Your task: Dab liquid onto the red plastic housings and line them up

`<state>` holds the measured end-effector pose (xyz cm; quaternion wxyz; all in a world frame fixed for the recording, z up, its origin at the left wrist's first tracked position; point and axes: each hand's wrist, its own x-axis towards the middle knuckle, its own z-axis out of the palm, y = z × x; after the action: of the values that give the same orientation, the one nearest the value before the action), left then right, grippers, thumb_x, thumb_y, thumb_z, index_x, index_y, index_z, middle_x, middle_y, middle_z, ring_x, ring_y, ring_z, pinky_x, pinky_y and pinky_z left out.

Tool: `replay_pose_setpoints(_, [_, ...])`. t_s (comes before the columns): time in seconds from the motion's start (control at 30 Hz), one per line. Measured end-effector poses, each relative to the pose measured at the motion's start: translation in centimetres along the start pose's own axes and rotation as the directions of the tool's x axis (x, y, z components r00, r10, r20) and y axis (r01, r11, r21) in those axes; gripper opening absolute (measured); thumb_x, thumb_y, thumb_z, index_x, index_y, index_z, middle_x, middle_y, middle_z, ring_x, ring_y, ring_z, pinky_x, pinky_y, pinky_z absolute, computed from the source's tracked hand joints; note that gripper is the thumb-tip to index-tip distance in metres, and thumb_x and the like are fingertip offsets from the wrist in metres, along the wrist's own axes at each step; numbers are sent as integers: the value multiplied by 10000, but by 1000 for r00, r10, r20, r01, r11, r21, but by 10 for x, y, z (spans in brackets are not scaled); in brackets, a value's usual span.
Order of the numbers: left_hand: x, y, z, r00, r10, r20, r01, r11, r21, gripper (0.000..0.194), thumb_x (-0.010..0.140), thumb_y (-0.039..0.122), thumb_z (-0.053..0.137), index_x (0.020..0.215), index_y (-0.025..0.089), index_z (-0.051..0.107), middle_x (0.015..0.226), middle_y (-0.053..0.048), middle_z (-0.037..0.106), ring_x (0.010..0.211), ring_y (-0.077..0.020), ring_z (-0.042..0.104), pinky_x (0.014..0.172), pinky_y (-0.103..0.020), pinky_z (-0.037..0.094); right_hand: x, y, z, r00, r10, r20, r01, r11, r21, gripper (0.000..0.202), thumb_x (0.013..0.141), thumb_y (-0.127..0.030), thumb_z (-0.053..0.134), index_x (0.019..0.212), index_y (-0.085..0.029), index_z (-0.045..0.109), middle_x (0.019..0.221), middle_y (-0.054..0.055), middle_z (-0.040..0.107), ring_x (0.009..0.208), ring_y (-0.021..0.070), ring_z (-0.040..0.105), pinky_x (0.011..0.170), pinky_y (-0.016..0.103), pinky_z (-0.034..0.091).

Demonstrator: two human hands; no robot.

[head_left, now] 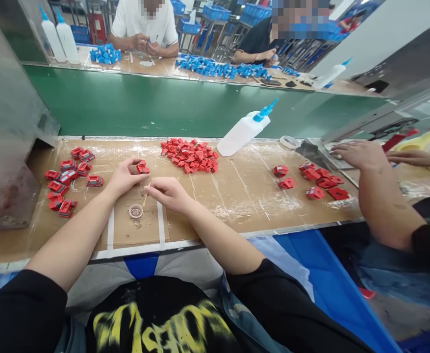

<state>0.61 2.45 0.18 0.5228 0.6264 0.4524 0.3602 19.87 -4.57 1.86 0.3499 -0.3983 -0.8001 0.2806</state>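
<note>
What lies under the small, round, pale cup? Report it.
The flat, brown, cardboard-like sheet shows around the cup; the patch directly beneath is covered, so unseen.

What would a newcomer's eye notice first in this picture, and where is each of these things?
Probably the heap of red parts in the middle of the bench, with a white bottle just to its right. Nearer, the left hand holds one red piece, and the right hand holds a thin stick near a small cup. Beyond the green panel, bright blue parts also catch the eye.
</note>
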Motion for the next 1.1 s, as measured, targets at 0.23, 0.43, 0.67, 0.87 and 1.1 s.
replay_pose_setpoints(0.23, [-2, 0, 0, 1000, -2, -17, 1, 1000, -12, 629, 669, 333, 888, 1230, 171, 656, 922, -44, 776, 664, -168, 704, 640, -296, 558, -12, 0, 22, 987, -116, 110, 123, 990, -65, 199, 1047, -374, 585, 1008, -202, 677, 874, 26, 687, 752, 143, 595, 717, 267, 420])
replay_pose_setpoints(0.43, [-3, 0, 1, 1000, 0, -14, 0, 1000, 3, 624, 676, 333, 897, 1232, 169, 665, 923, -55, 765, 673, -183, 696, 621, -311, 547, -7, 14, 24, 980, -80, 180, 87, 996, -32, 276, 1002, -441, 699, 864, -203, 673, 834, 25, 702, 781, 166, 624, 757, 277, 441])
replay_pose_setpoints(0.67, [-3, 0, 1, 1000, 0, -8, 0, 1000, 8, 607, 681, 347, 890, 1222, 184, 667, 883, -41, 771, 681, -195, 704, 646, -326, 568, -3, -5, 14, 986, -53, 155, 114, 903, -415, 591, 937, -753, 616, 759, -189, 629, 790, 65, 658, 714, 176, 547, 647, 317, 288])
replay_pose_setpoints(0.87, [-4, 3, 0, 1000, -25, -10, 25, 999, -37, 594, 701, 393, 893, 1212, 187, 672, 869, -52, 756, 596, -179, 663, 569, -335, 567, 42, 22, -46, 982, 125, -139, -185, 769, -613, 444, 1106, -483, 442, 916, -188, 715, 955, 95, 680, 841, 208, 566, 693, 330, 316])
replay_pose_setpoints(1.1, [-7, 0, -2, 1000, -16, -12, 15, 999, -43, 591, 716, 397, 898, 1217, 188, 667, 937, -68, 761, 614, -173, 668, 570, -339, 582, 97, 86, -79, 949, 280, 147, -60, 617, -785, 125, 964, -197, 672, 1052, -159, 752, 1178, 169, 665, 1038, 286, 544, 880, 397, 423])
